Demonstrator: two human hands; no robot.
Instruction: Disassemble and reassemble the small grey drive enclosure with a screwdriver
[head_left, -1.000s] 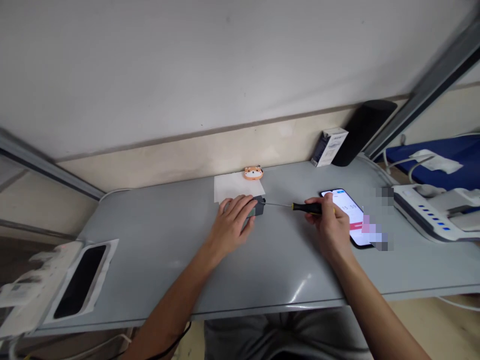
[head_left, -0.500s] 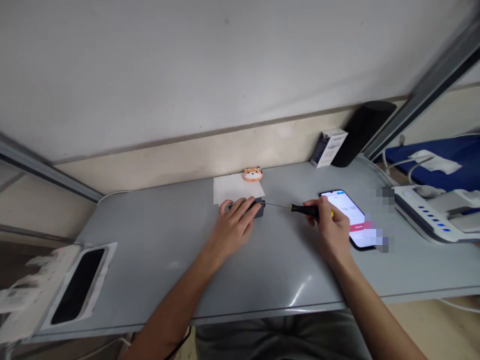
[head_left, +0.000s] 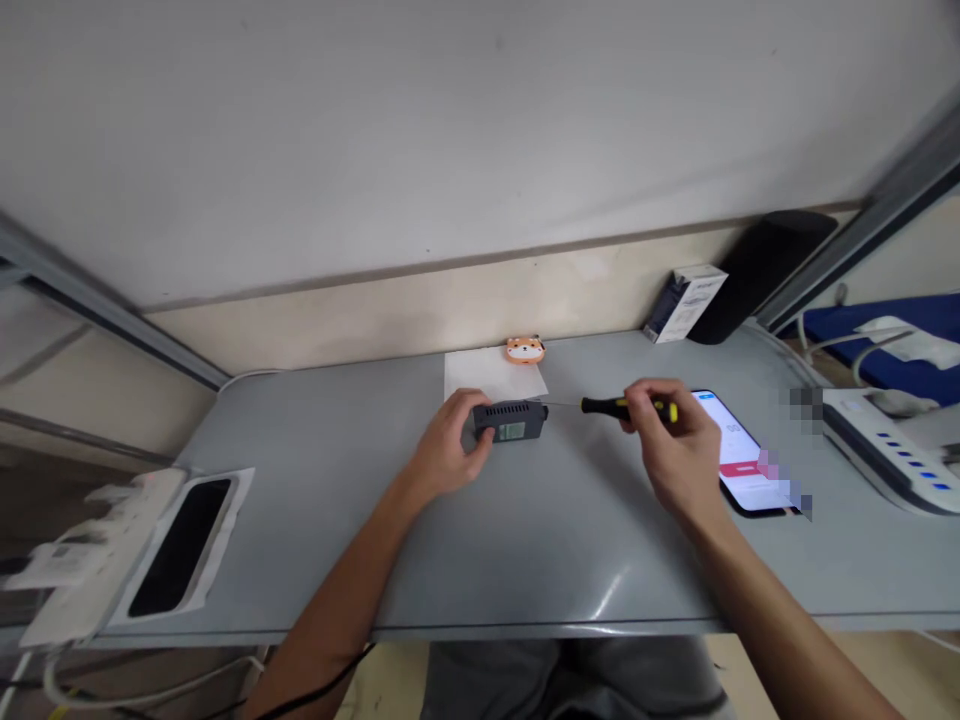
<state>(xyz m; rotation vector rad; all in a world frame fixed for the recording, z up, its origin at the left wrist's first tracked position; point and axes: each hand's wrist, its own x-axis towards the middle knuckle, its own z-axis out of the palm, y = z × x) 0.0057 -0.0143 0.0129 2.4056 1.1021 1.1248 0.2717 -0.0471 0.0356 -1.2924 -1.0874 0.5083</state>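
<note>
A small dark grey box (head_left: 531, 424) with slots and a greenish label rests on the grey table, its left end gripped between the thumb and fingers of my left hand (head_left: 450, 447). My right hand (head_left: 673, 428) is closed round the black and yellow handle of a screwdriver (head_left: 602, 407). The screwdriver lies level, its thin shaft pointing left to the right end of the box, where the tip seems to meet a small black part. Behind the box is a sheet of white paper (head_left: 491, 372).
An orange animal-faced case (head_left: 525, 350) sits at the paper's back edge. A lit phone (head_left: 739, 455) lies beside my right hand. Further right are a small carton (head_left: 686, 303), a black cylinder (head_left: 759, 270) and a white power strip (head_left: 892, 450). Another dark phone (head_left: 180, 545) lies at left.
My left hand has shifted from over the box to its left end, uncovering the slots and label. The view has turned a little, and the screwdriver remains in my right hand.
</note>
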